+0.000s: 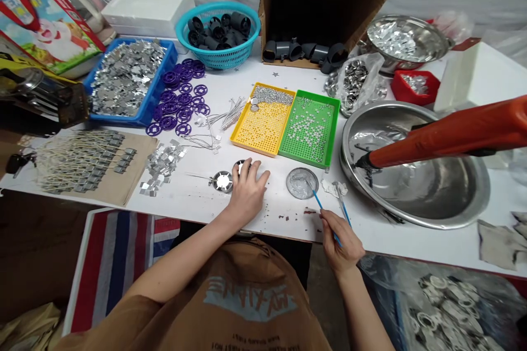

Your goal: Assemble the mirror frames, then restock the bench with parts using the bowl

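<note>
Silver metal pieces (162, 163) lie on the white table (275, 173). Rightward sits one dark-rimmed disc (223, 181); the person's left hand (249, 189), fingers bent and slightly spread, covers a second disc (237, 165), its grip unclear. Next, a round dish (288, 188) holds clear gel (300, 182), met by a blue stick (317, 199) pinched in the right hand's (341, 238) closed fingers.

A thin blue stick (317, 199) slants, tip over a shallow round dish (287, 185) of glossy clear gel (299, 182). To its left lie two dark-rimmed discs (223, 181), one partly covered.
</note>
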`<state>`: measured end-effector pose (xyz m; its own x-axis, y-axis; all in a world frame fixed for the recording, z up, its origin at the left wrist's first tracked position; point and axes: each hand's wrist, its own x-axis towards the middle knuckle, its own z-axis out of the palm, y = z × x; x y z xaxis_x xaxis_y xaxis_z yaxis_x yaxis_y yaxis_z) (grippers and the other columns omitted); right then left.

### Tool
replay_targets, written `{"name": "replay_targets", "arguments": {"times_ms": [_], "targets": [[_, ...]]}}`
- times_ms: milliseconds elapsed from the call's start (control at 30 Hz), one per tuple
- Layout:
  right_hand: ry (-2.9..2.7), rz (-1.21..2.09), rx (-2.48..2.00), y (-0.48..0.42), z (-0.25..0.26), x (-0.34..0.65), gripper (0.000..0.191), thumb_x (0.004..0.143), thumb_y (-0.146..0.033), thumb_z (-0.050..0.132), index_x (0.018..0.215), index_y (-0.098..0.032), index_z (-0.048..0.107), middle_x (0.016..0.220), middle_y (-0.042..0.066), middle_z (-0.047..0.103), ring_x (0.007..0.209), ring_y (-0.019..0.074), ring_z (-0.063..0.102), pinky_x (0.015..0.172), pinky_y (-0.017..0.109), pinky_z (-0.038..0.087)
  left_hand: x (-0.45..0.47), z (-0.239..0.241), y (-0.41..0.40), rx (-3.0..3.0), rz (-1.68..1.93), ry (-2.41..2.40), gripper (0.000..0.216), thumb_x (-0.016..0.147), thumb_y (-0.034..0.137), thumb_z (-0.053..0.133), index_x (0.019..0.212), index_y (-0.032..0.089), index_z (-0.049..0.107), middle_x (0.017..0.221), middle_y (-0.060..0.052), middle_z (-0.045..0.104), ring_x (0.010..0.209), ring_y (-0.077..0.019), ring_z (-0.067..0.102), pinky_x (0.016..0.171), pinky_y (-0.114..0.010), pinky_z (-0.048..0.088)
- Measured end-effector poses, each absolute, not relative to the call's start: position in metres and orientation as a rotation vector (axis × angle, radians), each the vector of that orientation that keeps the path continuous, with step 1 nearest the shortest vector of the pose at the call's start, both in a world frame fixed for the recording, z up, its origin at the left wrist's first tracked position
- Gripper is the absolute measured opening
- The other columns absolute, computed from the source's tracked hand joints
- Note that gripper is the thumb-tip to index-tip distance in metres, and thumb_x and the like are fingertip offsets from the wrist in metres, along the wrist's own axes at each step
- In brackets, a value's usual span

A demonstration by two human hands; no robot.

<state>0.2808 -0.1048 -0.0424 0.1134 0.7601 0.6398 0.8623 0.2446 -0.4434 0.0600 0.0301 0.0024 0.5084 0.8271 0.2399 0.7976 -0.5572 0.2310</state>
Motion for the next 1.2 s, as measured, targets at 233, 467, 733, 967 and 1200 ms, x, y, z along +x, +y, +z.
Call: {"name": "replay_targets", "arguments": {"times_ms": [233, 467, 733, 967, 1200], "targets": [[-1.678, -0.159, -1.493, -0.109, -0.039, 0.281, 0.043, 0.083, -0.009, 0.059, 0.122, -0.028, 0.061, 0.1, 0.004, 0.073, 0.086, 0.0191, 0.071, 0.077, 0.034, 0.059, 0.055, 0.005, 0.021, 2.672, 0.536, 1.247, 0.042, 0.077, -0.001, 0.045, 0.11, 0.02, 0.062, 0.119, -0.013, 0.059, 0.12, -0.0313, 0.046, 0.097, -0.054, 0.036], [-1.47, -0.078, -1.53, -0.114, -0.035, 0.277, 0.04, 0.083, -0.008, 0.06, 0.116, -0.029, 0.065, 0.095, 0.002, 0.074, 0.084, 0.0196, 0.07, 0.077, 0.036, 0.058, 0.087, 0.003, -0.026, 2.727, 0.246, 0.985, 0.031, 0.087, 0.014, 0.05, 0.118, 0.014, 0.056, 0.101, -0.011, 0.058, 0.092, -0.0277, 0.048, 0.076, -0.043, 0.043], [-1.381, 0.114, -1.544, -0.125, -0.035, 0.271, 0.024, 0.083, -0.016, 0.062, 0.104, -0.025, 0.071, 0.089, 0.004, 0.074, 0.08, 0.0201, 0.07, 0.076, 0.037, 0.058, 0.109, -0.005, -0.029, 2.693, 0.105, 1.038, 0.042, 0.089, 0.025, 0.056, 0.129, 0.013, 0.047, 0.104, -0.011, 0.057, 0.095, -0.0282, 0.046, 0.077, -0.042, 0.04], [-0.21, 0.74, -1.338, -0.099, -0.028, 0.273, 0.033, 0.068, -0.04, 0.079, 0.087, -0.013, 0.071, 0.073, 0.004, 0.072, 0.059, 0.0103, 0.065, 0.057, 0.022, 0.057, 0.079, 0.009, -0.017, 2.653, 0.466, 1.066, 0.032, 0.09, 0.024, 0.054, 0.122, 0.017, 0.053, 0.102, -0.01, 0.056, 0.095, -0.0268, 0.046, 0.077, -0.04, 0.04], [0.023, 0.936, -1.265, -0.081, -0.021, 0.284, 0.037, 0.059, -0.038, 0.085, 0.081, -0.013, 0.07, 0.069, 0.002, 0.07, 0.058, 0.0069, 0.063, 0.055, 0.014, 0.055, 0.037, 0.02, 0.02, 2.473, 0.559, 1.644, 0.061, 0.078, 0.039, 0.072, 0.125, 0.007, 0.049, 0.117, -0.019, 0.057, 0.108, -0.0366, 0.045, 0.085, -0.05, 0.041]]}}
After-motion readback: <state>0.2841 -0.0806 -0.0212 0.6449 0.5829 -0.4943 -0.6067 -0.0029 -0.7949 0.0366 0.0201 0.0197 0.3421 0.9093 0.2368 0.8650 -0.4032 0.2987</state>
